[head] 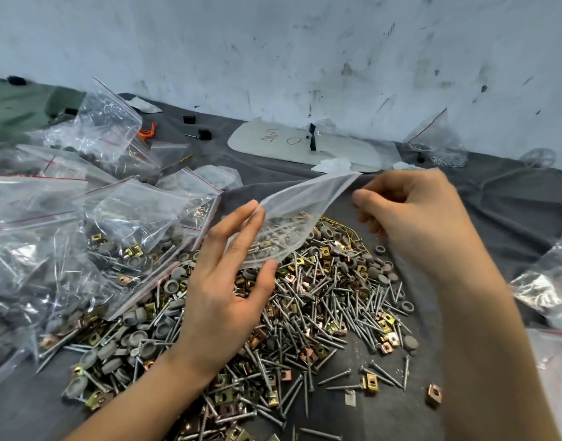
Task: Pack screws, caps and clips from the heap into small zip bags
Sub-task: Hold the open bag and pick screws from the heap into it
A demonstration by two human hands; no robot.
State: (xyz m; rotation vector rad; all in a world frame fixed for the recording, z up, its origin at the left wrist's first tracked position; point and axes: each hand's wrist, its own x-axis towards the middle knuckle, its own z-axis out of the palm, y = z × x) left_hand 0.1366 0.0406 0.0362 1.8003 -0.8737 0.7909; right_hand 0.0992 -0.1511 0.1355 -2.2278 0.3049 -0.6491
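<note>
Scuffed white wall [273, 43]; grey cloth [512, 214] beneath heap [308, 316]; hands [222, 281] [413, 214] pinch zip bag [300, 203]

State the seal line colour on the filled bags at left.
Red seal line on clear plastic bags; head view.

A zip bag [292, 211] is held over the heap [305, 313] of screws, caps and clips, pinched by the left hand [228, 288] and right hand [419, 218]; filled bags [114, 224] are piled at the left edge of the surface [496, 198]

Even, soft daylight; faint shadows; wide-angle bending at edges.
</note>
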